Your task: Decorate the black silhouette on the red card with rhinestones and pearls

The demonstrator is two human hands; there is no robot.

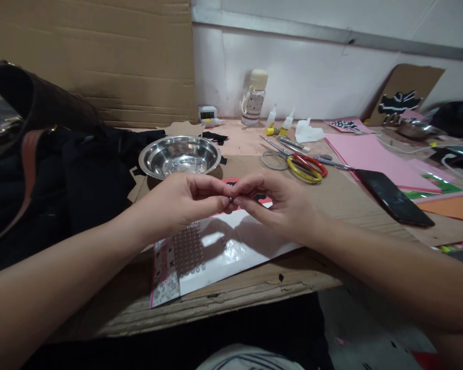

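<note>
My left hand [181, 200] and my right hand [275, 203] meet fingertip to fingertip above the table. Between their pinched thumbs and forefingers is a tiny dark, shiny bead [231, 199]. Both hands are closed on it, and the fingers partly cover it. Beneath them lies a white sheet [216, 270] carrying rows of stick-on gems [189, 246] on its left part. Behind my fingers, a red piece with black shapes [263, 199] shows only in part.
A steel bowl [179, 156] stands just behind my left hand. Scissors with red and yellow handles [304, 169], glue bottles [287, 122] and a lidded drink bottle [253, 100] are farther back. A black phone [393, 198] and pink sheets [378, 159] lie right; dark cloth [85, 174] is left.
</note>
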